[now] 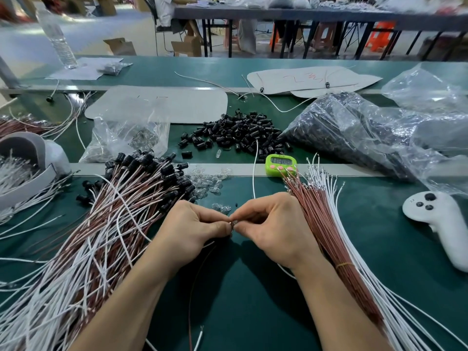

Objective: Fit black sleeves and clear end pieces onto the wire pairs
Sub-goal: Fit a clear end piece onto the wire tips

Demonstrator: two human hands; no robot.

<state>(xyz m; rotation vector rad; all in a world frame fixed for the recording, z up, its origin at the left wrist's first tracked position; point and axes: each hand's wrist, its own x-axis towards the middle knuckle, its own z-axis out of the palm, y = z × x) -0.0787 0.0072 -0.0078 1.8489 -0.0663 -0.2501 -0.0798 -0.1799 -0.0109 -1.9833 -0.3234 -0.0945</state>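
Note:
My left hand [195,229] and my right hand [271,224] meet fingertip to fingertip over the green mat, both pinching a small clear end piece [232,222] at the tip of a brown and white wire pair [193,300] that trails toward me. A heap of loose black sleeves [235,133] lies beyond the hands. Loose clear end pieces [207,181] sit just behind my left hand. Finished pairs with black sleeves [106,224] are piled at the left. Bare brown and white wires [336,224] fan out at the right.
A green timer [280,164] stands behind the hands. A white controller [438,224] lies at the right. Plastic bags of black sleeves [354,133] and of clear pieces [126,138] lie further back, with card sheets [157,102] and a water bottle [57,36].

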